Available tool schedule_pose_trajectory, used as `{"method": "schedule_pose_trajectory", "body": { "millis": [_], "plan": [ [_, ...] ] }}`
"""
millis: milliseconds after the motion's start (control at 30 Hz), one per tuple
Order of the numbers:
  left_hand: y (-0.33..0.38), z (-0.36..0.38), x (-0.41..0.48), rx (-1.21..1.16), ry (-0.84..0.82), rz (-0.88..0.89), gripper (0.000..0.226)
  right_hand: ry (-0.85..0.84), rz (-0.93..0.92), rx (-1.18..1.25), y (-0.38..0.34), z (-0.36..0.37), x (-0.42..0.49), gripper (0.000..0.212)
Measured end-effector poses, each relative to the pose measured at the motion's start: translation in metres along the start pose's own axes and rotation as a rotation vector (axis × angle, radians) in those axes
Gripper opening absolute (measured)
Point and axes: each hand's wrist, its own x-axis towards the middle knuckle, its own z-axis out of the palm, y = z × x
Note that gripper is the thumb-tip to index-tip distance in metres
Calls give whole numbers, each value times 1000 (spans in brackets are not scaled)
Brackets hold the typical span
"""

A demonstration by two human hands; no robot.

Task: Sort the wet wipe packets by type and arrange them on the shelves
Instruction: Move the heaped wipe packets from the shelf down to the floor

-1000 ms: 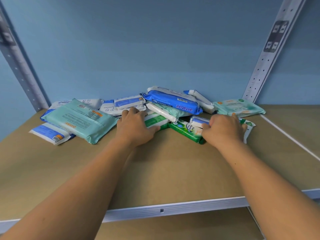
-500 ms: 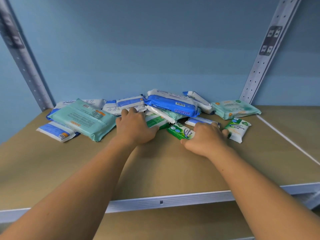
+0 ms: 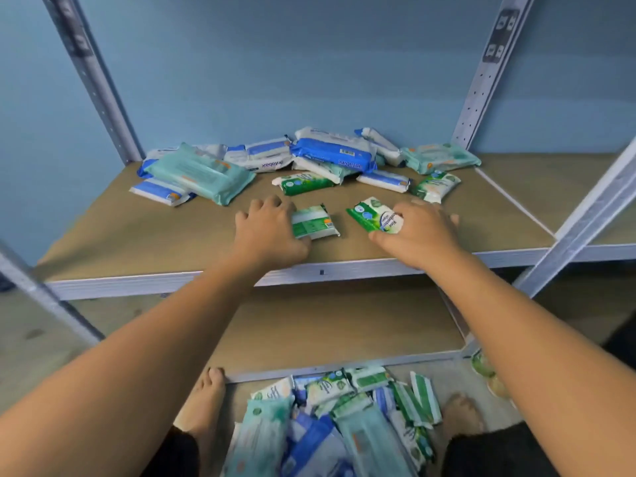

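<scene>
On the brown shelf board (image 3: 144, 242), my left hand (image 3: 272, 232) grips a small green-and-white wipe packet (image 3: 316, 222) by its left end, thumb at its near edge. My right hand (image 3: 421, 232) pinches another small green packet (image 3: 373, 213) by its right end. Both packets lie flat near the shelf's front edge, a short gap between them. Behind them is a mixed pile: a large teal packet (image 3: 203, 173), a blue packet (image 3: 334, 154), a green packet (image 3: 304, 182), a small green packet (image 3: 435, 185) and a teal packet (image 3: 440, 158).
A lower shelf board (image 3: 327, 332) lies below. On the floor sits a heap of mixed packets (image 3: 344, 425) between my bare feet. Perforated metal uprights (image 3: 481, 84) stand at the back corners, and a slanted post (image 3: 585, 218) crosses at right.
Both hands have drawn back from the pile toward the front edge, each bringing a small green packet. The view has pulled back and down, showing the lower shelf and floor heap.
</scene>
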Motion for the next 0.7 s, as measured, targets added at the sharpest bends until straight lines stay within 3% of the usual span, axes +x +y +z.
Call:
{"method": "schedule_pose_trajectory", "body": {
  "millis": [267,533,700],
  "plan": [
    [13,30,-132,-179,-48,98,69,-54,4,79,32,25,-118,42],
    [-7,157,-220,-335,-422,-244,55,-554,278,133,62,112,-208,27],
    [-7,224,-245,-362,-568,-411,61,-734,365,147,83,194,-239,38]
  ]
}}
